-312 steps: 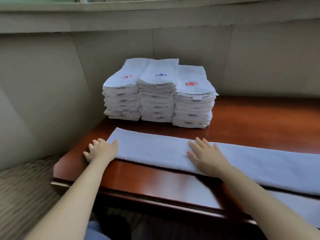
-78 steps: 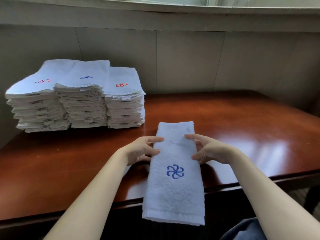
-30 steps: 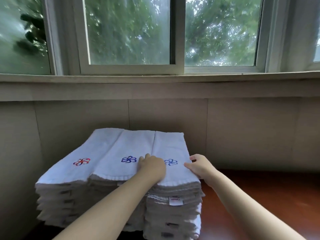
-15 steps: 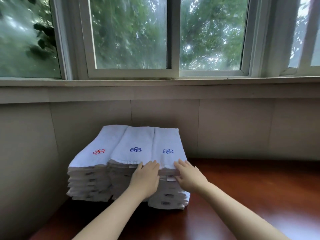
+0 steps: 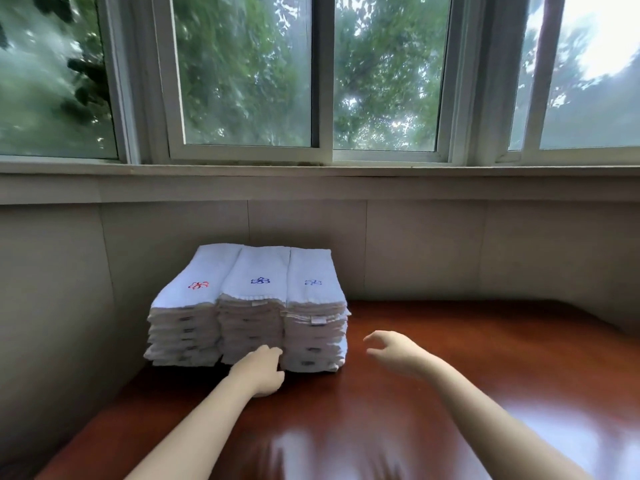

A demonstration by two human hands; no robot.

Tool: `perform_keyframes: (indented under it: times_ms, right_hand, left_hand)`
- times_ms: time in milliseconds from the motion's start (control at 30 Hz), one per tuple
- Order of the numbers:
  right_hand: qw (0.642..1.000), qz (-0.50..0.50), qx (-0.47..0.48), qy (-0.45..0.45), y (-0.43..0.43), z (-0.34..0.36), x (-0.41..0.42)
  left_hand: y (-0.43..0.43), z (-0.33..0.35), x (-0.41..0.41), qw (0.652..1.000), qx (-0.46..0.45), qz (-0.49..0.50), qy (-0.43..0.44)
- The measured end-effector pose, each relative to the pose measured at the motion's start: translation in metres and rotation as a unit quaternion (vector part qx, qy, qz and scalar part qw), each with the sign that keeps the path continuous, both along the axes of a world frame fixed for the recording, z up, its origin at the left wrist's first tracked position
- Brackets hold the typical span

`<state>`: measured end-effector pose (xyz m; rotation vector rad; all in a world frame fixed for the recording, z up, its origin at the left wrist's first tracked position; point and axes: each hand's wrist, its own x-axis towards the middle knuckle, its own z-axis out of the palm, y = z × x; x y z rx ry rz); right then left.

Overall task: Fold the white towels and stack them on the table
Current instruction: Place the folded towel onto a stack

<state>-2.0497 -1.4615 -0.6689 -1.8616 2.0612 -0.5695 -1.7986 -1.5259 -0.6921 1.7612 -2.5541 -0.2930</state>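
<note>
Stacks: three piles of folded white towels stand side by side at the back left corner of the table (image 5: 450, 358), against the wall panel (image 5: 304, 230). The left stack (image 5: 185, 327) carries a red mark on top. The middle stack (image 5: 252, 327) and right stack (image 5: 315, 337) each carry a blue one. The piles touch one another, and their front edges are roughly in line.

Hands:
- The left hand (image 5: 263, 370) is low on the table, at the foot of the piles where the middle and right stacks meet. Its fingers are bent and nothing shows in them. I cannot tell how tightly they are curled, nor whether they touch the towel fronts.
- The right hand (image 5: 391, 349) is in the air just right of the right stack and apart from it (motion-blurred). Its fingers are loosely curved and hold nothing.

Step in hand, as a judgement: the placing and squaring of a towel looks done. Neither hand carries cloth, and the top towel (image 5: 313, 275) on the right stack lies flat and aligned.

No loose or unfolded towel is in view, so how many remain cannot be told.

Next move, likely: fetch another towel from outside the view and spread it on the bare table in front of the piles. That calls for enough room to fold without nudging the stacks, which are tall (the soft edges at the right front corner already splay a little).
</note>
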Motion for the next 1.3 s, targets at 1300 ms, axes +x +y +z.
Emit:
perform_keyframes:
  times_ms: [1300]
  right_hand:
    - [0.954,-0.126,-0.233,-0.141,0.071,-0.122,0.012]
  left_hand:
    - [0.051,-0.101,-0.002,0.932,-0.175,0.047,0.315]
